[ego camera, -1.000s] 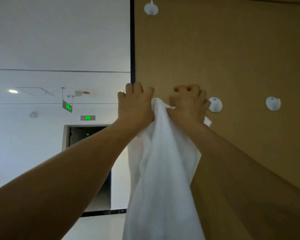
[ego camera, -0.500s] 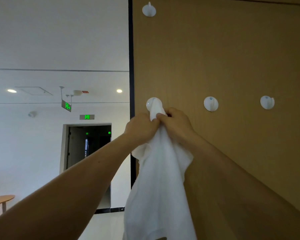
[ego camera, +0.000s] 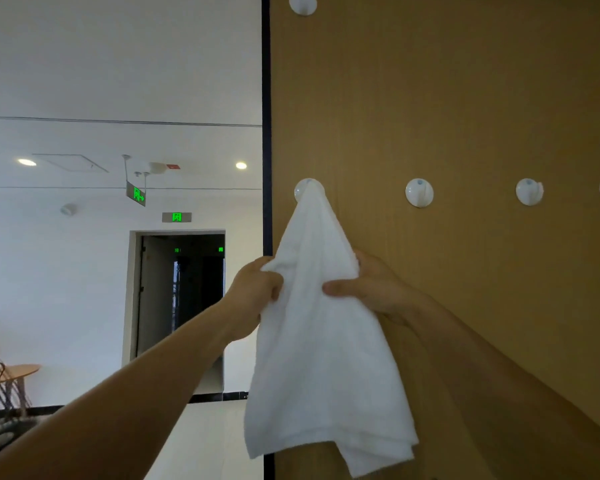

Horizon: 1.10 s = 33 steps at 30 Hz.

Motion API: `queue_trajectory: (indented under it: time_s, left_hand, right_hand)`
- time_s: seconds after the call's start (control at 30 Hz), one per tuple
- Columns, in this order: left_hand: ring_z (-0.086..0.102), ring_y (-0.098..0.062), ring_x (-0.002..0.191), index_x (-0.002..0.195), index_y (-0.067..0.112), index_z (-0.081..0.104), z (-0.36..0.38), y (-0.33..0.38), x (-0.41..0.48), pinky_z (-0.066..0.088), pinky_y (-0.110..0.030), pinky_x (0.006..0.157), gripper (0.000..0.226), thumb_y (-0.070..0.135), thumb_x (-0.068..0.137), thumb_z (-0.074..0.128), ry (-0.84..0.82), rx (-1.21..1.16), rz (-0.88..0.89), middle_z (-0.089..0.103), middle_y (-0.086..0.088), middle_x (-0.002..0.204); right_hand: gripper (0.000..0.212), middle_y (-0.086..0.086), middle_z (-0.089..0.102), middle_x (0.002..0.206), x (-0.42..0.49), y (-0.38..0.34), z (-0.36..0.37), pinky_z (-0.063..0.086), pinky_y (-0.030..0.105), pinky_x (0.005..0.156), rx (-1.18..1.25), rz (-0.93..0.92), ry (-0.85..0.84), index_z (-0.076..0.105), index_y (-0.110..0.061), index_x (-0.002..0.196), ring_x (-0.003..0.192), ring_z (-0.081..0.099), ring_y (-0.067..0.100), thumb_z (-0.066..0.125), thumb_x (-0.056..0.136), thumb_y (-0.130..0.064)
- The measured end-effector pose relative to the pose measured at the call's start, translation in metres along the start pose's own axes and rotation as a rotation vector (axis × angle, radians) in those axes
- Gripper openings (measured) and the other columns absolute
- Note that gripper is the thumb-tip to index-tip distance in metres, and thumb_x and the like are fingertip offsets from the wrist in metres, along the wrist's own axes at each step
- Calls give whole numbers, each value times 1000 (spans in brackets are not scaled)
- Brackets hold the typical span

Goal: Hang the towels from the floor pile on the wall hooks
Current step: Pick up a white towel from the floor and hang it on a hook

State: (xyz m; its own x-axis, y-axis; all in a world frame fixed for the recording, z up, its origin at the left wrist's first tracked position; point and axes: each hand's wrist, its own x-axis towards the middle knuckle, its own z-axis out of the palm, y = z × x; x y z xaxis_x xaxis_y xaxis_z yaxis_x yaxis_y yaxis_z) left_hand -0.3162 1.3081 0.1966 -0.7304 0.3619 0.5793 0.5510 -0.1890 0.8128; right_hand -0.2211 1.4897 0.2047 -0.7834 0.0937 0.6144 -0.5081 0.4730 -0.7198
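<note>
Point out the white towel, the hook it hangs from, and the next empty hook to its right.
white towel (ego camera: pixel 323 358), head view, middle of the hanging cloth.
hook holding the towel (ego camera: pixel 305 186), head view, its round white base.
next empty hook (ego camera: pixel 419 192), head view, centre of its base.

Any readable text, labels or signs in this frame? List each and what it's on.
No words or numbers can be read.
Hanging ceiling sign: green running-figure pictogram with arrow, no text.
Sign over the doorway: green symbol, too blurred to read.
Green lights inside the doorway: too small to read.
Towel, hooks: no print seen.
</note>
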Motion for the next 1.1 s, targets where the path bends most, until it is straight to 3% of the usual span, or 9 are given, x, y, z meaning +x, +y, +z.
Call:
queue_trajectory:
  time_s: [0.1,0.2,0.4,0.5,0.73,0.8,0.9,1.0,1.1]
  left_hand:
    - [57,-9,79,99,30,41,18,-15,-9,42,-12,50,29,20,82,63,208,245,218,53,11,91]
    - [56,-4,77,101,31,39,29,-30,-22,43,-9,47,22,27,91,58,302,249,296,52,15,89]
    - [54,18,73,97,26,49,31,-59,-47,41,0,55,1,25,97,50,272,168,275,56,12,85]
    - [55,11,66,85,26,48,27,-76,-65,41,-8,54,16,28,100,44,229,188,221,55,6,79]
    - [62,-18,84,101,14,57,25,-179,-160,53,-34,72,25,36,100,44,-77,135,-62,64,-6,93]
    - [64,-20,85,106,16,58,27,-214,-205,53,-36,72,31,42,99,43,-192,163,-171,65,-4,93]
    - [63,-22,88,111,19,57,38,-250,-269,53,-33,73,31,42,100,39,-408,240,-259,64,0,94]
    - [59,-30,108,125,11,53,71,-262,-332,49,-44,94,34,30,99,44,-758,389,-176,61,-11,119]
    - [55,-27,115,134,8,45,114,-250,-395,43,-33,98,41,26,97,48,-1049,465,38,53,-11,133]
  right_hand:
    - [63,-8,61,119,-5,11,9,53,25,83,-44,-73,136,48,-21,130,105,61,7,81,76,-16]
    - [65,-10,60,121,-12,26,17,53,29,87,-2,-99,198,46,-23,133,108,61,8,80,78,-26]
    - [63,-25,55,115,-38,50,44,46,13,81,-42,-99,371,43,-31,131,102,55,-10,75,79,-44]
    - [69,-30,50,111,-65,58,55,42,7,74,-132,-30,430,39,-28,136,97,51,-16,72,80,-49]
    - [53,-22,57,96,-190,105,91,42,7,60,-394,286,529,44,-25,129,88,60,-3,70,85,-39]
    - [63,-6,61,102,-239,119,101,50,21,70,-461,436,515,40,-20,137,88,64,14,70,85,-38]
    - [68,-1,56,107,-321,126,115,50,32,75,-518,654,492,38,-17,141,82,59,16,70,85,-37]
    - [68,4,55,116,-417,112,124,49,30,77,-583,841,510,37,-16,143,83,56,14,68,87,-39]
    - [67,6,53,126,-515,89,126,44,27,84,-645,1053,523,36,-19,144,101,58,19,63,89,-44]
